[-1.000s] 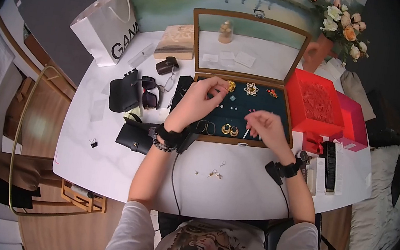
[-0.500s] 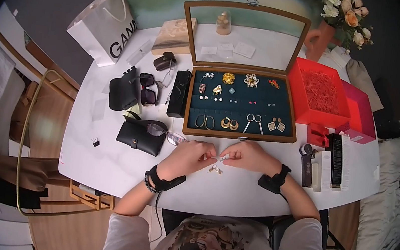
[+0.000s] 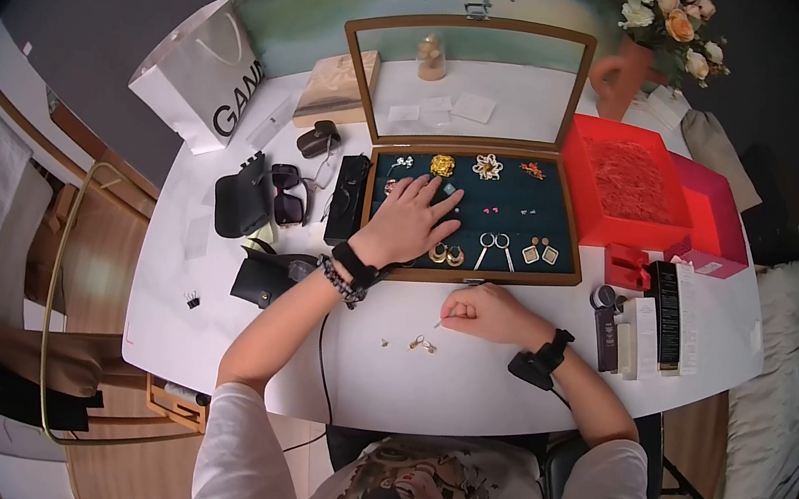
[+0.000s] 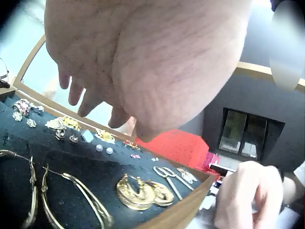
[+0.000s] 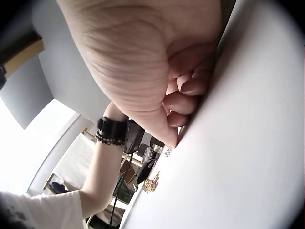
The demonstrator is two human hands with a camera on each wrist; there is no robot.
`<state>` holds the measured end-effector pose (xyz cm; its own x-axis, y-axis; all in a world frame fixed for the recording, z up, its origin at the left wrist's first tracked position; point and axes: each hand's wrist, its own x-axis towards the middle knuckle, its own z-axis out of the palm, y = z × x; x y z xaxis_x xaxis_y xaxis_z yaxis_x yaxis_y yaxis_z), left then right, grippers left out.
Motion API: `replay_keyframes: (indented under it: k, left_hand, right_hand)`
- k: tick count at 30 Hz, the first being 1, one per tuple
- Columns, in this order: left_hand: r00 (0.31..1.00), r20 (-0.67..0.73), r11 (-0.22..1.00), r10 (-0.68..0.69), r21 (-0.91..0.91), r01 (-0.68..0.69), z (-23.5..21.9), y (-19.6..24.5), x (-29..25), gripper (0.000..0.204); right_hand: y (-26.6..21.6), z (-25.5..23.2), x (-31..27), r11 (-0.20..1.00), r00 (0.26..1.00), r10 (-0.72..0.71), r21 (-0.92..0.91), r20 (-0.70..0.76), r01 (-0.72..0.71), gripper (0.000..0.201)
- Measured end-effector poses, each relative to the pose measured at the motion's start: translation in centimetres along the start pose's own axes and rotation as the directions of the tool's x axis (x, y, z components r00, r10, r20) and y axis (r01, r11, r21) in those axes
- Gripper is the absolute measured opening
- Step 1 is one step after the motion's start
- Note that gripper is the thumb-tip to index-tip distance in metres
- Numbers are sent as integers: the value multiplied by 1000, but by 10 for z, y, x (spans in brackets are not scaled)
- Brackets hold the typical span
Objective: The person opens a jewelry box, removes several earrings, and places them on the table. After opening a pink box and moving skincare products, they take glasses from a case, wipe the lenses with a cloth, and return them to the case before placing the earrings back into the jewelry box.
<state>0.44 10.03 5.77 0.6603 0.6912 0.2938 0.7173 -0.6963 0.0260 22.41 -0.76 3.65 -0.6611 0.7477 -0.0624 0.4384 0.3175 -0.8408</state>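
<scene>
The left hand [image 3: 403, 225] is spread, fingers straight, over the left half of a wooden jewelry box lined in dark green [image 3: 558, 198]. In the left wrist view the left hand [image 4: 143, 62] hangs above rows of earrings and brooches, near gold hoops [image 4: 136, 193]; whether it touches the lining cannot be told. In front of the box, the right hand [image 3: 497, 315] pinches a small silvery piece [image 3: 441, 323] between thumb and finger. In the right wrist view a sparkly bit [image 5: 168, 152] shows by the right hand's [image 5: 143, 81] thumb tip. Small gold pieces [image 3: 422, 345] lie on the table.
The box's glass lid [image 3: 485, 21] stands raised behind. To the left are sunglasses [image 3: 289, 197], black cases [image 3: 243, 199] and a white paper bag [image 3: 191, 71]. On the right stand a red box [image 3: 614, 227], small cartons [image 3: 665, 315] and a flower vase [image 3: 624, 77].
The left hand has gone from beside the right hand at the table's front up over the jewelry box, its fingers spreading. The right hand remains in front of the box, still pinching a small piece.
</scene>
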Motion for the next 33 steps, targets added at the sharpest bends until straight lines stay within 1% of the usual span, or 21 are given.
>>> replay_keyframes:
  k: [2,3,4,7,8,14,17,19,20,22,23,24,25,26,27,28,29,30,31,32,33]
  left_hand:
    - [977,211,999,-26,44,17,4,-2,8,64]
    - [966,255,998,-50,56,37,6,-3,11,70]
    - [965,261,998,-39,58,25,6,-2,12,70]
    - [946,310,993,-90,96,63,3,-2,14,73]
    - [945,315,993,-85,100,56,3,-2,15,73]
    - [944,313,993,-104,77,84,2,-2,17,73]
    - [953,292,996,-86,14,85,1,-5,17,70]
    - [989,142,999,-39,-2,40,-6,-5,15,62]
    - [989,143,999,-40,-3,40,-12,-2,14,62]
    - [1000,5,985,-23,-172,24,-24,2,10,51]
    - [993,-119,981,3,-190,-26,-26,6,6,40]
    - [993,-122,982,0,-189,-23,-32,7,3,40]
    - [998,-39,940,-46,-339,30,-42,9,0,36]
    - [996,48,874,-79,-477,92,-46,11,-4,32]
    - [992,-85,877,-95,-479,43,-39,11,-12,26]
    - [991,-87,874,-100,-483,46,-37,12,-18,26]
    - [988,-17,805,-156,-581,117,-36,12,-23,23]
    - [977,59,721,-203,-667,190,-35,11,-27,21]
    - [977,58,717,-207,-670,192,-32,10,-30,21]
    - [973,124,711,-192,-666,225,-30,9,-32,19]
    - [966,187,705,-177,-661,256,-27,9,-33,17]
  right_hand:
    - [0,1,-2,1000,1000,5,-14,-10,-5,14]
    - [1,1,-2,1000,1000,-3,-7,-13,2,14]
    - [3,1,-3,1000,1000,-9,1,-14,9,13]
    - [10,4,-2,999,999,-37,4,-21,37,14]
    - [11,4,-2,999,999,-38,10,-28,38,14]
    - [12,5,-3,999,999,-40,35,-33,41,15]
    - [12,6,-3,999,999,-40,8,-33,40,14]
    - [11,6,-4,1000,999,-26,3,-33,26,13]
    - [11,6,-4,1000,999,-25,4,-32,25,13]
    - [10,7,-4,996,998,-42,-85,-47,38,14]
    - [9,7,-5,996,998,-44,-85,-43,40,14]
    - [8,6,-6,986,989,-125,-119,-83,114,13]
    - [3,5,-9,971,972,-204,-155,-120,184,13]
    - [-1,1,-11,970,972,-204,-159,-118,184,13]
    - [-6,-4,-14,991,984,-90,81,-150,103,12]
    - [-9,-7,-16,947,988,31,319,-152,19,10]
    - [-7,-11,-16,948,989,34,317,-146,14,10]
    - [-5,-16,-16,944,976,29,326,-218,45,9]
    - [-5,-22,-13,940,957,24,332,-288,77,8]
    - [-7,-26,-11,942,959,25,329,-283,72,8]
    - [-11,-33,-8,937,932,69,343,-356,62,9]
